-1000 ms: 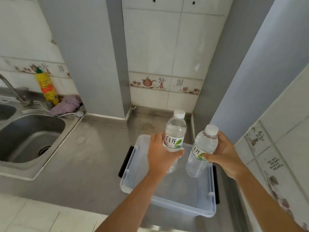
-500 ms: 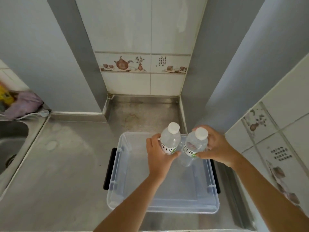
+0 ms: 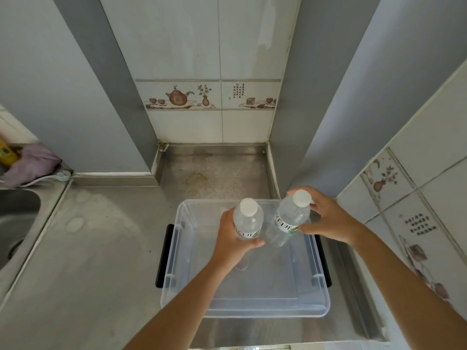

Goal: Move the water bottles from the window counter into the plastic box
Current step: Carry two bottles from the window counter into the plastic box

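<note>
A clear plastic box (image 3: 255, 301) with black side handles sits on the steel counter. My left hand (image 3: 231, 237) grips one clear water bottle (image 3: 249, 219) with a white cap, held upright over the box's middle. My right hand (image 3: 326, 218) grips a second water bottle (image 3: 290, 218), tilted slightly left, over the box's far right part. The two bottles are close side by side. Whether their bases touch the box floor I cannot tell.
The steel counter (image 3: 101, 248) spreads to the left, with a sink (image 3: 15, 223) at the left edge. A purple cloth (image 3: 32, 164) lies by the wall behind the sink. Tiled walls close in at the back and right.
Both hands have lowered the bottles into the box opening. The view has tilted down and shifted right, so the sink and yellow bottle slid out to the left.
</note>
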`<state>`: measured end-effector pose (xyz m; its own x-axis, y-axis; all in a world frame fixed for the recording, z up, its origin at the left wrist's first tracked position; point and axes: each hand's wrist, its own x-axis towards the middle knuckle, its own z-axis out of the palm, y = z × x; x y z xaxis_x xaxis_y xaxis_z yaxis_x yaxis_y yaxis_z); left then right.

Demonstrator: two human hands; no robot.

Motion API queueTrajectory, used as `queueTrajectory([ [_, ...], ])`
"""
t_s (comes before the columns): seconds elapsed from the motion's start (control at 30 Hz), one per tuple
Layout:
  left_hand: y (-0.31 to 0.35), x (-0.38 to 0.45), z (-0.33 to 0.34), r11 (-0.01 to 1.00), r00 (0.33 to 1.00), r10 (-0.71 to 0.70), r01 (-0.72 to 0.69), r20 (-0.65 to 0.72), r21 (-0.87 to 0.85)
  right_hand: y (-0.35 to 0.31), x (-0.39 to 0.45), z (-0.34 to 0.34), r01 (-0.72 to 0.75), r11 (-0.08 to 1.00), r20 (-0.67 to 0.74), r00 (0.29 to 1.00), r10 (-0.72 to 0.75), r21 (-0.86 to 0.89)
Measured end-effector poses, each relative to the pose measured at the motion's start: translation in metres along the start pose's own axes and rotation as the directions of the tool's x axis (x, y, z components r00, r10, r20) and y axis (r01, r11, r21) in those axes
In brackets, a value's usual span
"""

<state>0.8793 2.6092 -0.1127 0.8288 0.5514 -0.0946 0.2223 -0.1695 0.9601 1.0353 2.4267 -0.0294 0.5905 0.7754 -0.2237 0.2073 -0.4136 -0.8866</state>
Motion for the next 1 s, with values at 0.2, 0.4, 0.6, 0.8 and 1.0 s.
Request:
queueTrajectory([
  [0.2, 0.007, -0.002, 0.008, 0.998, 0.998, 0.06, -0.059, -0.026, 0.033, -0.003, -0.011, 0.026, 0.027, 0.999, -0.187, 0.982, -0.033, -0.034],
  [0.4, 0.009, -0.001, 0.028, 0.998, 0.989, 0.055, -0.054, -0.14, 0.015, -0.009, -0.004, 0.042, 0.079, 0.996, -0.372, 0.924, -0.09, -0.047],
  [0.6, 0.012, -0.002, 0.025, 1.0, 0.994, 0.026, -0.027, -0.105, -0.006, -0.01, -0.002, 0.025, 0.048, 0.998, -0.26, 0.965, -0.033, 0.049],
  [0.8, 0.01, -0.001, 0.026, 0.997, 0.988, -0.05, 0.041, -0.144, -0.064, -0.012, -0.002, 0.018, -0.004, 0.999, -0.11, 0.994, 0.008, 0.038],
  [1.0, 0.01, 0.0, 0.037, 0.995, 0.979, -0.06, 0.044, -0.197, -0.087, -0.011, -0.005, 0.011, -0.001, 0.998, -0.084, 0.996, 0.006, 0.06],
])
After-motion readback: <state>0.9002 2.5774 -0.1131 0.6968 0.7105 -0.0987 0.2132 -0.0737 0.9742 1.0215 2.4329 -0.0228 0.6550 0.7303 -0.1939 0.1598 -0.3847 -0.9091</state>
